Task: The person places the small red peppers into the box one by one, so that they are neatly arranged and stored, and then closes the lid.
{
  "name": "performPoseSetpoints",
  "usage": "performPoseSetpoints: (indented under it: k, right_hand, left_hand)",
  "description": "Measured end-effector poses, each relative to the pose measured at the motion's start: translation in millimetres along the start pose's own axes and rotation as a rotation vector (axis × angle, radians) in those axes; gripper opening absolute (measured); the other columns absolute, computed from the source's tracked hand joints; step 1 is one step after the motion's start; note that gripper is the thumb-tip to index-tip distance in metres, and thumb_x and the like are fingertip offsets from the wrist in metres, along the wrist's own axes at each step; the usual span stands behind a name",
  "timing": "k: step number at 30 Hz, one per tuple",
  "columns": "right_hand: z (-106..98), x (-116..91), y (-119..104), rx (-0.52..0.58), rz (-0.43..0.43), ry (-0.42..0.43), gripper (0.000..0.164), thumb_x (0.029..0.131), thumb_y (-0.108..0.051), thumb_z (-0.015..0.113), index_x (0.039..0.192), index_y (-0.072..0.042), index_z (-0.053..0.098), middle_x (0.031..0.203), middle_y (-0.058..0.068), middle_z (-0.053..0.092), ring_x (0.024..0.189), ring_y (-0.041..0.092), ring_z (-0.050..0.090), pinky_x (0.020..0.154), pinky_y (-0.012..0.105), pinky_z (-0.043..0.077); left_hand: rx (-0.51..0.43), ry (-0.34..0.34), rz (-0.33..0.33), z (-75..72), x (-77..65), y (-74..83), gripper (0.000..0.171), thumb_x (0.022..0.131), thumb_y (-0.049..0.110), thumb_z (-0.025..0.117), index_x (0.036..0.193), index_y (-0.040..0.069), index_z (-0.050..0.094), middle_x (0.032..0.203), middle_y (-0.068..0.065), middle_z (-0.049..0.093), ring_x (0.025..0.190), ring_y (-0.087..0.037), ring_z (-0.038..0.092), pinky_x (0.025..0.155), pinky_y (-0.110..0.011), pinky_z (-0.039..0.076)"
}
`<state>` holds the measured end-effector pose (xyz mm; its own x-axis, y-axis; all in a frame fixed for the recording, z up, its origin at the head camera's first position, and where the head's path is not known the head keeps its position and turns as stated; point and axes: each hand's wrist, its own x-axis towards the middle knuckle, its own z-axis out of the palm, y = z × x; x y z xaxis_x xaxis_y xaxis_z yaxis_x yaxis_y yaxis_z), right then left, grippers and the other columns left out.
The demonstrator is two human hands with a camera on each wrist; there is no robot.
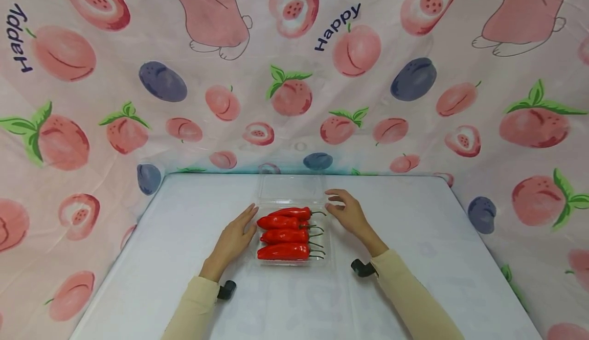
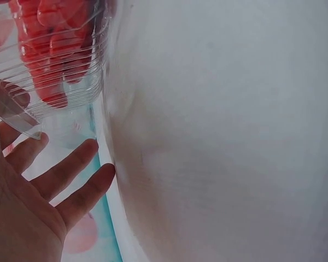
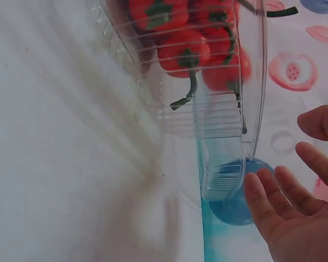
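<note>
Several long red peppers point(image 1: 285, 236) with green stems lie side by side in a clear plastic clamshell box point(image 1: 327, 238). Its transparent lid point(image 1: 291, 189) is folded back, away from the person. My left hand point(image 1: 232, 240) is at the box's left side, fingers spread; in the left wrist view its thumb and forefinger are close to a clear plastic corner point(image 2: 30, 124), and I cannot tell how firmly they touch it. Beside the lid's right front corner is my right hand point(image 1: 352, 214), its fingers loosely extended and holding nothing. The right wrist view shows its fingertips point(image 3: 253, 183) close to the lid.
The box stands on a white-covered table point(image 1: 184, 217). Behind and around it hangs a pink fruit-print cloth point(image 1: 294, 140). Small black devices point(image 1: 363, 268) are worn at both wrists, next to beige sleeves point(image 1: 409, 289).
</note>
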<state>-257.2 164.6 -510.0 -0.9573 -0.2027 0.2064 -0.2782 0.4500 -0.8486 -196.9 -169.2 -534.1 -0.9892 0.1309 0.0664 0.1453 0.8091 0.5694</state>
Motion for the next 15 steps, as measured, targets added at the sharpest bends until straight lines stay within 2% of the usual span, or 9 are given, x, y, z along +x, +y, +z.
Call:
performPoseSetpoints:
  k: [8,15]
  right_hand:
    - [-1.5,10.4,4.8,0.071,0.092,0.000,0.042,0.093,-0.015,0.065,0.133,-0.007,0.057,0.140,0.015,0.056,0.124,0.035,0.059,0.102,0.051,0.051]
    - [-1.9,18.4,12.3,0.086,0.136,-0.016,0.046,0.095,-0.016,0.063,0.138,-0.004,0.052,0.142,0.018,0.053,0.125,0.035,0.058,0.097,0.049,0.053]
  left_hand:
    - [0.000,0.010,0.000,-1.4,-0.3,2.7,0.055,0.099,0.028,0.053,0.152,0.022,0.039,0.160,0.002,0.034,0.145,-0.029,0.039,0.112,-0.057,0.038]
    - [-0.002,0.008,0.005,-2.0,0.0,1.2,0.054,0.099,0.027,0.052,0.152,0.022,0.039,0.160,0.002,0.034,0.144,-0.029,0.039,0.113,-0.057,0.038]
